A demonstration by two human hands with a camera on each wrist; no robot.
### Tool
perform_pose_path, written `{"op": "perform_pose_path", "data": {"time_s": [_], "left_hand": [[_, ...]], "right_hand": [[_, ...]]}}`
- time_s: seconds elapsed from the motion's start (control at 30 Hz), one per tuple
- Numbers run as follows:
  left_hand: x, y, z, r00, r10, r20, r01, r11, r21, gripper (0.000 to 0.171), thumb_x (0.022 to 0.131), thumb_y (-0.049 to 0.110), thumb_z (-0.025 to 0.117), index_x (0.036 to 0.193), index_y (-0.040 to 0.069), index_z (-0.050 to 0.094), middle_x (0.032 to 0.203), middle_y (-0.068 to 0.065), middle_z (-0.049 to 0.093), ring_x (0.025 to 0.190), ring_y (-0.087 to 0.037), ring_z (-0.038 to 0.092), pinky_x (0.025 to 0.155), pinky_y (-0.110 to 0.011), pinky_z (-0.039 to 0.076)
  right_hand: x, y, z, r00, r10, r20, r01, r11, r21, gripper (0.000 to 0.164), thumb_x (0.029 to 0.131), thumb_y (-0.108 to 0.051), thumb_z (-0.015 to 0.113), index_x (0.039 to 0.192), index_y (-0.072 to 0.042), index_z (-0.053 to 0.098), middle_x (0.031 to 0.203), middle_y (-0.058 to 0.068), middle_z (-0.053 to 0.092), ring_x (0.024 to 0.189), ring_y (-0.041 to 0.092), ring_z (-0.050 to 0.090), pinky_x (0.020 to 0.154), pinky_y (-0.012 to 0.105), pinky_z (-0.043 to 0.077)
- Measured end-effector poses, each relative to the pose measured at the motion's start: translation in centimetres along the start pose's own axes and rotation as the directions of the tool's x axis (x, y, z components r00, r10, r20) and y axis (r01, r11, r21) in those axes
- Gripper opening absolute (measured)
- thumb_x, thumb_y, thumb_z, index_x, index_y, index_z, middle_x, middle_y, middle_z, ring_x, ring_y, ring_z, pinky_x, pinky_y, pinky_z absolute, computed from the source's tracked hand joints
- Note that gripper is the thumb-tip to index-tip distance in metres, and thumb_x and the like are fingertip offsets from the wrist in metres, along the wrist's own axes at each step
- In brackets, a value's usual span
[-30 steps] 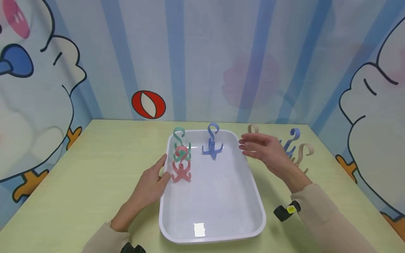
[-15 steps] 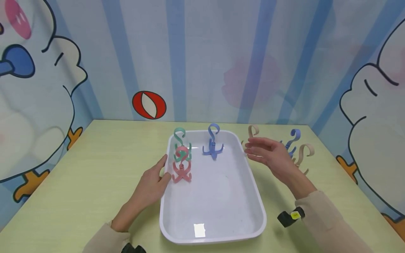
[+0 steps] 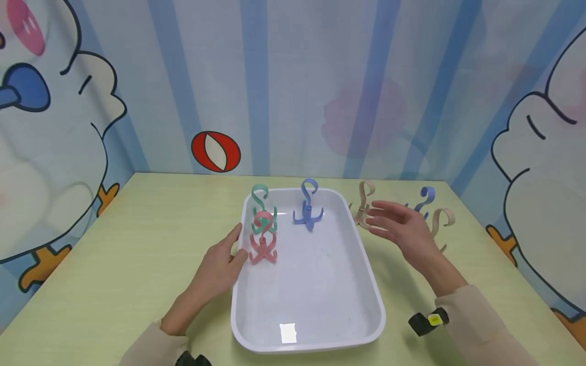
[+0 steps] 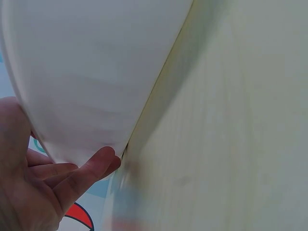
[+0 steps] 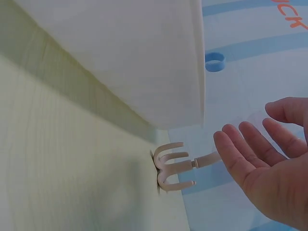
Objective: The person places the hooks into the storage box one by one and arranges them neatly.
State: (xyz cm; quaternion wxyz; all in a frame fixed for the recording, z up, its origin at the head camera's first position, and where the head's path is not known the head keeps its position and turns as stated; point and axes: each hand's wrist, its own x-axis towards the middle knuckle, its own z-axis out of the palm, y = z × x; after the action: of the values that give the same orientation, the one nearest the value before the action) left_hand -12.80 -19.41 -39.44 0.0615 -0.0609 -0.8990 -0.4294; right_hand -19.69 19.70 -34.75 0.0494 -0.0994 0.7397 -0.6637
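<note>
My left hand [image 3: 217,267] holds the left rim of a white tray [image 3: 306,348]. In the left wrist view its fingers [image 4: 89,173] lie along the tray's outer wall, with the thumb at the rim. Inside the tray stand a green rotating hook [image 3: 260,201], a pink one [image 3: 263,249] in front of it, and a blue one [image 3: 308,211] at the back. To the right of the tray my right hand [image 3: 403,231] hovers with loosely bent fingers, holding nothing. Nearest to it is a beige rotating hook [image 3: 361,206], upright on the table with several prongs [image 5: 173,168].
Behind my right hand stand another blue hook [image 3: 426,198] and another beige hook [image 3: 439,221], both partly hidden. The pale yellow table [image 3: 114,254] ends at a striped cloth backdrop [image 3: 293,101] with cartoon figures.
My right hand has drawn back to the right, away from the tray's edge, uncovering the beige hook beside the tray. My left hand and the hooks in the tray have stayed in place.
</note>
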Motion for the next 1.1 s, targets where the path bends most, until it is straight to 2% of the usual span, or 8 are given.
{"op": "perform_pose_path", "data": {"time_s": [0.23,0.43,0.57,0.67,0.97,1.1], "left_hand": [[-0.1,0.0,0.0,1.000,-0.011,0.006,0.011,1.000,-0.010,0.067,0.103,0.014,0.049,0.167,0.005,0.029,0.158,-0.023,0.052,0.089,-0.028,0.079,0.073,-0.038,0.066],[-0.2,-0.1,0.1,1.000,-0.016,0.005,0.016,1.000,-0.009,0.067,0.103,0.015,0.049,0.167,0.005,0.029,0.158,-0.023,0.052,0.087,-0.026,0.079,0.072,-0.037,0.066],[-0.1,-0.1,0.1,1.000,-0.013,0.006,0.013,1.000,-0.003,0.067,0.103,0.016,0.048,0.167,0.005,0.029,0.159,-0.022,0.052,0.087,-0.026,0.079,0.071,-0.036,0.066],[0.0,-0.1,0.1,1.000,-0.008,0.006,0.008,1.000,-0.001,0.067,0.103,0.016,0.048,0.167,0.004,0.029,0.159,-0.023,0.051,0.088,-0.028,0.079,0.072,-0.037,0.066],[0.0,0.0,-0.1,1.000,-0.001,0.009,0.001,1.000,0.000,0.066,0.104,0.014,0.049,0.166,0.004,0.029,0.158,-0.023,0.052,0.088,-0.030,0.080,0.071,-0.038,0.066],[0.0,0.1,-0.1,1.000,-0.002,0.011,0.002,1.000,0.004,0.066,0.104,0.014,0.049,0.166,0.004,0.030,0.158,-0.023,0.052,0.088,-0.030,0.080,0.072,-0.038,0.066]], "right_hand": [[-0.7,0.1,-0.7,0.999,0.002,-0.037,-0.002,1.000,0.014,0.048,0.104,-0.017,0.067,0.149,-0.004,0.056,0.119,-0.012,0.074,0.106,0.004,0.075,0.093,0.026,0.061],[-1.1,0.5,-1.5,0.999,-0.008,-0.049,0.008,1.000,0.014,0.043,0.103,-0.017,0.068,0.145,-0.010,0.060,0.116,-0.016,0.075,0.106,0.003,0.075,0.093,0.024,0.061],[-1.2,0.8,-2.0,0.998,-0.007,-0.057,0.006,1.000,-0.007,0.046,0.104,-0.017,0.067,0.148,-0.008,0.057,0.115,-0.019,0.073,0.106,0.001,0.074,0.092,0.024,0.061],[-1.4,1.0,-2.4,0.997,-0.006,-0.078,0.005,1.000,-0.016,0.047,0.104,-0.016,0.067,0.148,-0.006,0.056,0.114,-0.020,0.073,0.105,0.000,0.074,0.091,0.023,0.061],[-2.1,1.9,-3.1,0.990,-0.033,-0.138,0.028,0.999,-0.037,0.037,0.104,-0.013,0.066,0.141,-0.015,0.062,0.111,-0.021,0.073,0.102,-0.002,0.074,0.088,0.020,0.061],[-2.4,2.2,-3.4,0.983,-0.032,-0.183,0.019,0.997,-0.068,0.041,0.104,-0.014,0.065,0.145,-0.010,0.060,0.110,-0.022,0.072,0.101,-0.004,0.073,0.086,0.020,0.061]]}}
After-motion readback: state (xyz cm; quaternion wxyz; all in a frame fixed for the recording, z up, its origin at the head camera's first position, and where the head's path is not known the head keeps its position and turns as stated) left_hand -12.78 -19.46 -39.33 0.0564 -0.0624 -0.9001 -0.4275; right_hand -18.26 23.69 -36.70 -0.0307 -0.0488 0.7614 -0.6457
